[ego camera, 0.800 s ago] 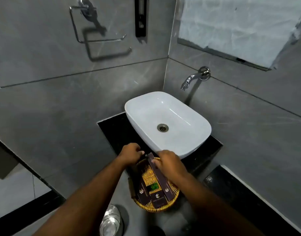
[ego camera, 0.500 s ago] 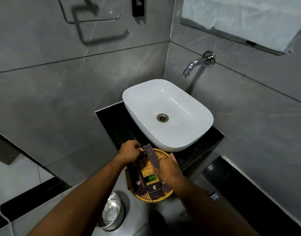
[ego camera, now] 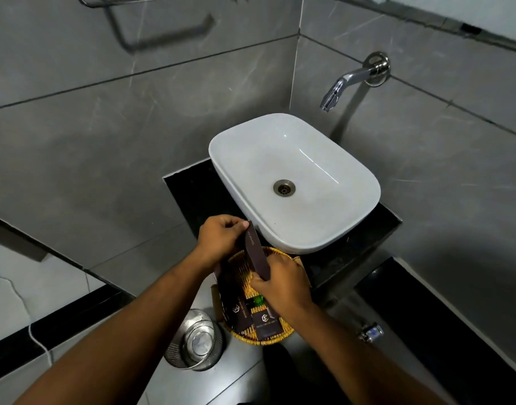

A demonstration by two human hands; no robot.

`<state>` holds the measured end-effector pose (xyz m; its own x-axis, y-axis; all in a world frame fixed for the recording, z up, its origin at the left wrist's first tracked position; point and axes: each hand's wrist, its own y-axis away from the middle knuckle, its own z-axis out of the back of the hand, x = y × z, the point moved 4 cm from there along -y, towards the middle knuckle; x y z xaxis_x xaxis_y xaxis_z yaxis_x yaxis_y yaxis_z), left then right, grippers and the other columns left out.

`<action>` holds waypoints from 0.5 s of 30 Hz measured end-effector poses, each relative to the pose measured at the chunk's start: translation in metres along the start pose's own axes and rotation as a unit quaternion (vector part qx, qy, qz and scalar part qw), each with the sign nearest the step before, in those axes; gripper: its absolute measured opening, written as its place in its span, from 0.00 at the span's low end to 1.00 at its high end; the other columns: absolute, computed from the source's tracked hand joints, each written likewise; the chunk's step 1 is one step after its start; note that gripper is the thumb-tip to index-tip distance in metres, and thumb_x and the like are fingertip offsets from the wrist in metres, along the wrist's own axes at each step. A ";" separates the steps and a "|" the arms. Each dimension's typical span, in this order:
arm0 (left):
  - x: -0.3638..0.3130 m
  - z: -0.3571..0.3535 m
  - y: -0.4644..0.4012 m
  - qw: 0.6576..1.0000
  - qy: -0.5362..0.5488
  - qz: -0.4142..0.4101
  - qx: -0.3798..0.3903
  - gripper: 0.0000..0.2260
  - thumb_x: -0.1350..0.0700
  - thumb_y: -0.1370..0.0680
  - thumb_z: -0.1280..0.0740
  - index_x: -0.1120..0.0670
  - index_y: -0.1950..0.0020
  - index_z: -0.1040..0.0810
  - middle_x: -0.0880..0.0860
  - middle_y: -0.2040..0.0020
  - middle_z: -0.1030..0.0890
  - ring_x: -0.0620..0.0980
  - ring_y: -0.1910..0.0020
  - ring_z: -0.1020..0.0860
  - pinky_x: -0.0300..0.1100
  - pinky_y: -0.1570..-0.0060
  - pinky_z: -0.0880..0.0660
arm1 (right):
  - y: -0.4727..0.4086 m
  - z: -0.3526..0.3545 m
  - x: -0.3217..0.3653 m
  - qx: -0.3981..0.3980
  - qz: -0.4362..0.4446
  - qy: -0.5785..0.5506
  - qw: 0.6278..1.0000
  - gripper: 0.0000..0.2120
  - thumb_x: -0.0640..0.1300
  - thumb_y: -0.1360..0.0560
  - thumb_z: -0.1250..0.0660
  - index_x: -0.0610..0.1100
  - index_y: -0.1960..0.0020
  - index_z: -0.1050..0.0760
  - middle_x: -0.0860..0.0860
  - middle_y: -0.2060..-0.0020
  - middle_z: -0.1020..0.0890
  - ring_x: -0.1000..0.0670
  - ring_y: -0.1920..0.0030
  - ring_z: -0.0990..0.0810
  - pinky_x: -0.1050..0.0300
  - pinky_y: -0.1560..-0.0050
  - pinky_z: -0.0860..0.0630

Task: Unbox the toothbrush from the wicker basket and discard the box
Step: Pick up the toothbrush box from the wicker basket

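Note:
A long dark brown toothbrush box (ego camera: pixel 257 252) is tilted up above the round wicker basket (ego camera: pixel 283 331), which stands on the black counter in front of the sink. My right hand (ego camera: pixel 280 283) grips the box's near end. My left hand (ego camera: pixel 221 239) pinches its far end, at the top flap. The toothbrush itself is hidden inside. Other dark boxes (ego camera: pixel 267 324) and a small green item (ego camera: pixel 258 301) lie in the basket.
A white basin (ego camera: pixel 324 229) sits just beyond the basket, with a wall tap (ego camera: pixel 350 80) above it. A metal mesh waste bin (ego camera: pixel 196 342) stands on the floor to the left, below the counter. Grey tiled walls close in on both sides.
The toothbrush box has been lifted out of the basket and raised at its far end. My left hand has moved from the basket rim onto the box's top end. The camera has tilted down.

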<state>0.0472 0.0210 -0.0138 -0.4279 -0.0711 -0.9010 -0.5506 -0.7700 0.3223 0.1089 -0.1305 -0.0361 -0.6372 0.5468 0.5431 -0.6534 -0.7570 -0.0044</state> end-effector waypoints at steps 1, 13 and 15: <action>-0.003 0.001 -0.002 1.000 0.015 0.011 -0.004 0.07 0.55 0.24 0.29 0.55 0.58 0.15 0.58 0.57 0.14 0.57 0.56 0.15 0.52 0.52 0.16 | 0.000 0.001 0.001 -0.009 0.006 -0.001 1.000 0.14 0.54 0.29 0.32 0.43 0.54 0.25 0.48 0.59 0.20 0.48 0.61 0.23 0.56 0.61 0.28; -0.009 0.010 0.007 0.976 0.188 0.091 0.061 0.08 0.53 0.26 0.27 0.58 0.58 0.19 0.58 0.63 0.14 0.49 0.68 0.17 0.40 0.67 0.19 | 0.005 0.013 0.003 -0.051 0.039 0.011 0.998 0.14 0.53 0.29 0.32 0.44 0.51 0.25 0.48 0.57 0.21 0.46 0.57 0.21 0.53 0.58 0.21; -0.009 0.012 0.008 0.973 0.206 0.096 0.040 0.05 0.60 0.25 0.31 0.58 0.60 0.21 0.58 0.64 0.15 0.49 0.71 0.18 0.40 0.69 0.19 | 0.005 0.013 0.003 -0.051 0.038 0.011 0.998 0.14 0.54 0.29 0.32 0.44 0.50 0.26 0.48 0.56 0.21 0.46 0.56 0.21 0.53 0.57 0.20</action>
<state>0.0383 0.0230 0.0000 -0.2138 -0.4702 -0.8563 -0.5491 -0.6671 0.5034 0.1088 -0.1371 -0.0234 -0.6945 0.4972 0.5201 -0.6400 -0.7572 -0.1308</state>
